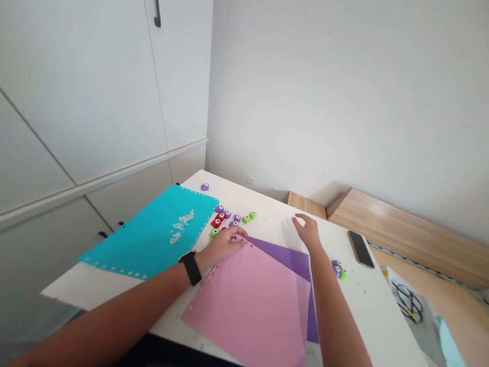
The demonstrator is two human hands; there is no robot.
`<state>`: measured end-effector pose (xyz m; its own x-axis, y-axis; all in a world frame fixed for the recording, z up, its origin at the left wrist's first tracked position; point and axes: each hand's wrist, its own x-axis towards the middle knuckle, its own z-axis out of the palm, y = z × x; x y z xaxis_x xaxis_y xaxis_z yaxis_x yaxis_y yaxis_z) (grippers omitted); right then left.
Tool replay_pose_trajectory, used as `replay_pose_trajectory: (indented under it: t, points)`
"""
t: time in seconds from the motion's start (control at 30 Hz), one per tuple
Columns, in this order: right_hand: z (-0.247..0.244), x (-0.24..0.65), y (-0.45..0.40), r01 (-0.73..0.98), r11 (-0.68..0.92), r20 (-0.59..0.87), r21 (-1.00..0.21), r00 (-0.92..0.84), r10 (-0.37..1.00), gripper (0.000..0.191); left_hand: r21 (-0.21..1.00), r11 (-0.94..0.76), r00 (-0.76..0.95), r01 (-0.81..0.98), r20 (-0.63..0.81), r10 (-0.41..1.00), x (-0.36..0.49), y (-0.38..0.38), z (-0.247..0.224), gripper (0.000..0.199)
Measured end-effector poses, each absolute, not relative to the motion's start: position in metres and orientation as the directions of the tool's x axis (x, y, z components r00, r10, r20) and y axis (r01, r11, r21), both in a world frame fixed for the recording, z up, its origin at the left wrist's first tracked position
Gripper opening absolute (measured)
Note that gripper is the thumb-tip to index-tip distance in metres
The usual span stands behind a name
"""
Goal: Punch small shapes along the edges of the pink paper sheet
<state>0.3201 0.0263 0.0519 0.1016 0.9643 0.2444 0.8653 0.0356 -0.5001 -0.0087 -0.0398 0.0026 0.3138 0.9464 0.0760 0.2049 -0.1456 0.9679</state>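
My left hand, with a black watch band on the wrist, grips the far corner of a pink sheet that has small punched holes along its left edge. Under the pink sheet lies a purple sheet, partly covered. My right hand is raised above the table to the right, thumb and fingers apart, holding nothing. Just beyond my left hand sit several small craft punches, including a red punch, a purple punch and a green punch. My fingers hide part of this cluster.
A blue sheet with punched edges lies left, with pale paper bits on it. One purple punch stands at the far corner. Right are more punches, a phone and a wooden unit. White cabinets border the left.
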Motion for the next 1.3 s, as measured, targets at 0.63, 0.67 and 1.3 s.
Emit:
replay_pose_trajectory:
  t: [0.63, 0.67, 1.3]
  points:
    - [0.055, 0.47, -0.07, 0.906, -0.411, -0.082, -0.102, 0.404, 0.911, 0.026, 0.905, -0.3, 0.611, 0.301, 0.059, 0.789, -0.016, -0.035, 0.016, 0.025]
    - [0.055, 0.47, -0.069, 0.899, -0.429, -0.088, -0.089, 0.422, 0.902, 0.025, 0.916, -0.286, 0.599, 0.281, 0.065, 0.798, -0.015, -0.035, 0.016, 0.025]
    - [0.051, 0.457, -0.042, 0.918, -0.352, -0.028, -0.183, 0.353, 0.935, 0.021, 0.956, -0.195, 0.504, 0.218, 0.061, 0.861, -0.009, -0.038, 0.004, 0.034]
